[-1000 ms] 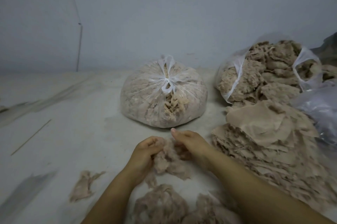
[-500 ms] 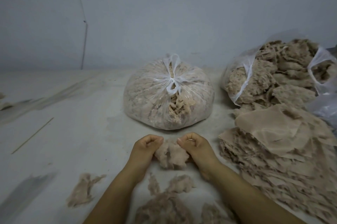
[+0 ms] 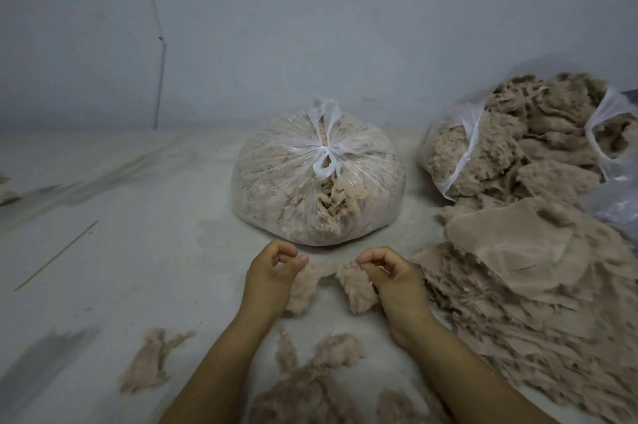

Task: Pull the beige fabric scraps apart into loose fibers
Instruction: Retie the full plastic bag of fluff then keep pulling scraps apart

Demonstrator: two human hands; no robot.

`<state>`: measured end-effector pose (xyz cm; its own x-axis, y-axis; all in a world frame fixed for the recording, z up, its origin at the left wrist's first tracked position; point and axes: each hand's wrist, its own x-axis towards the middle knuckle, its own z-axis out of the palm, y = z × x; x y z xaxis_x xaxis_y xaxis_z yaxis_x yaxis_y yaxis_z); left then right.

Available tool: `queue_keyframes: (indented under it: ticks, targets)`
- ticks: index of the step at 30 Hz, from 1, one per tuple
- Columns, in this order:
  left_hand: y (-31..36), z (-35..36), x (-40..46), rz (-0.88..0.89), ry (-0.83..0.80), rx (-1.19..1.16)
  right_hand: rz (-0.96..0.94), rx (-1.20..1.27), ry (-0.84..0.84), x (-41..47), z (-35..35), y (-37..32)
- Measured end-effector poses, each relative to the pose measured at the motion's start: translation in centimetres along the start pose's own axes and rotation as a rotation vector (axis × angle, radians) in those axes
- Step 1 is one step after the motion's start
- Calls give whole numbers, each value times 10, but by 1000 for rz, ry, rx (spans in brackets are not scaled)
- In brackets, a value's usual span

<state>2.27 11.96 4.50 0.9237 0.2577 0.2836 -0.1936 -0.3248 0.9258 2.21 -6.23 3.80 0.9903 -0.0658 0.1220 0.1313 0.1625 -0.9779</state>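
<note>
The left hand pinches one end of a beige scrap between thumb and curled fingers; the right hand pinches the other end the same way; the scrap, at lower centre of the frame, is stretched thin between them, a fuzzy clump hanging under each hand and only a narrow strip joining the two. Below the hands, along the bottom edge, lie loose fibers in soft tufts on the pale floor; a separate tuft lies at lower left. Just above the hands, at centre, sits a tied bag of clear plastic, packed with beige stuff, its knot on top. At the right edge a pile of flat scraps spreads from middle to bottom, touching the right forearm; above it, at upper right, an open bag spills fluffy beige material. A grey wall fills the upper half.
</note>
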Motion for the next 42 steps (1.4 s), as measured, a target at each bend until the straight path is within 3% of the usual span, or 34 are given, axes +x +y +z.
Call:
queue_keyframes:
  ticks: [4, 7, 9, 11, 15, 20, 22, 24, 26, 30, 36, 42]
  targets:
    - [3, -3, -2, 4, 45, -64, 80, -82, -5, 4, -11, -3]
    - [6, -3, -7, -19, 28, -150, 129, -425, -157, 5, -15, -2]
    - [9, -1, -9, -48, -20, -192, 2, -653, -146, 5, -11, -7]
    - [13, 3, -11, -36, -90, -190, -78, -568, -144, 2, -5, -16]
    - [20, 9, -15, 29, -158, -160, 125, -168, -453, -6, 11, -18]
    - [18, 10, -16, -1, 67, -98, 132, -79, -227, -6, 14, -12]
    - [18, 12, -19, -203, -46, -264, 84, -21, -188, -8, 15, -13]
    - [18, 13, -22, -373, -294, -445, 48, 6, -175, -9, 17, -13]
    - [19, 15, -25, -325, -393, -493, 54, -7, -174, -10, 17, -12]
    - [19, 17, -22, -206, -188, -417, 122, -24, -176, -9, 18, -11]
    - [21, 9, -19, -52, -151, -188, 98, -55, -187, -10, 17, -11]
    - [20, 4, -17, -134, -178, -260, 185, -16, -151, -11, 22, -17]
